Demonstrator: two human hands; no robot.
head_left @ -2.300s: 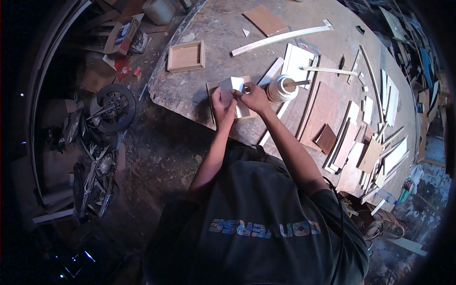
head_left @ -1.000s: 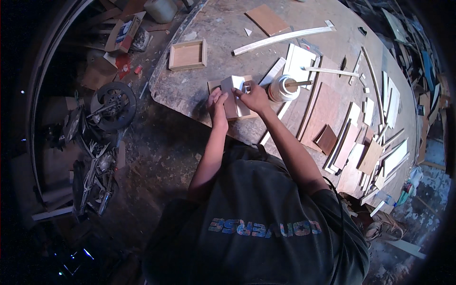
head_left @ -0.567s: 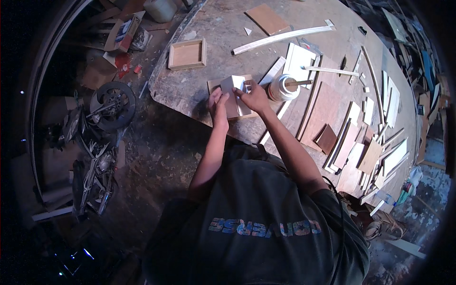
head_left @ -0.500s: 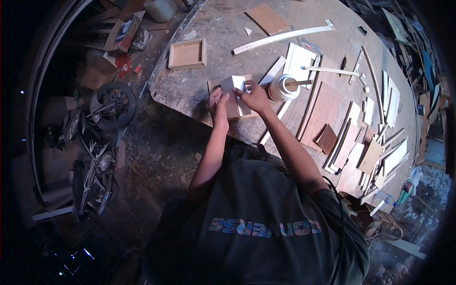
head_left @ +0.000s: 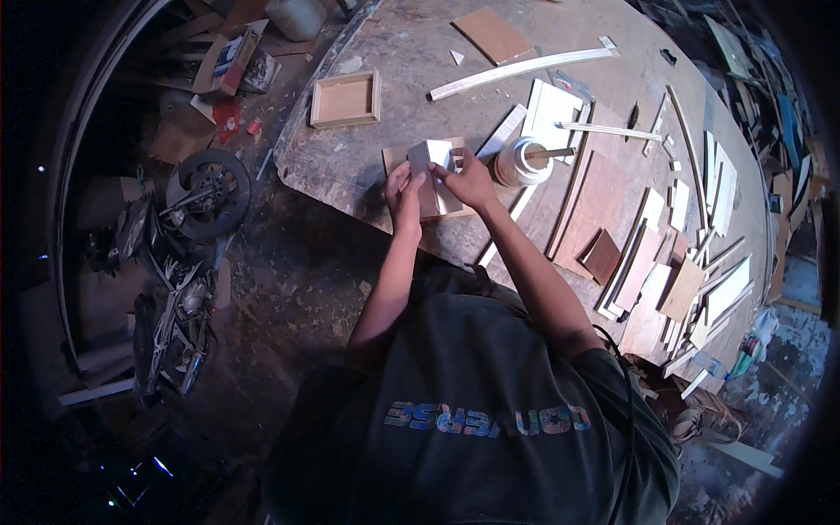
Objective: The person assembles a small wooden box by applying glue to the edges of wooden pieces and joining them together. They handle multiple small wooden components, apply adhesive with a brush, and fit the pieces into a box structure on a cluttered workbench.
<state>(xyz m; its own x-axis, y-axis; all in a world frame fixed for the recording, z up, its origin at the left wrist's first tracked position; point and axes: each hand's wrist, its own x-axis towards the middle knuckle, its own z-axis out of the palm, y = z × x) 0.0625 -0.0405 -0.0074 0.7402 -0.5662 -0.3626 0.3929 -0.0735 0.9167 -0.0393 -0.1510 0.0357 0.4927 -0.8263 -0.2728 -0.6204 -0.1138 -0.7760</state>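
Note:
My left hand (head_left: 403,194) and my right hand (head_left: 470,182) are closed on opposite sides of a small box-like wooden piece (head_left: 421,159). It has a grey-brown front face and a pale top, and fingers cover part of it. Under it, near the table's front edge, lies a flat brown wooden board (head_left: 395,157). Just right of my right hand stands an open white jar (head_left: 516,171), with a wooden stick (head_left: 549,153) resting across its mouth.
A shallow wooden frame box (head_left: 346,121) sits at the table's left. A long pale strip (head_left: 516,73) and a brown panel (head_left: 492,35) lie toward the back. Several boards and offcuts, among them a large brown panel (head_left: 599,197), cover the right side.
Almost nothing differs. Both hands keep their hold on the wooden piece, with only a slight shift of the left fingers.

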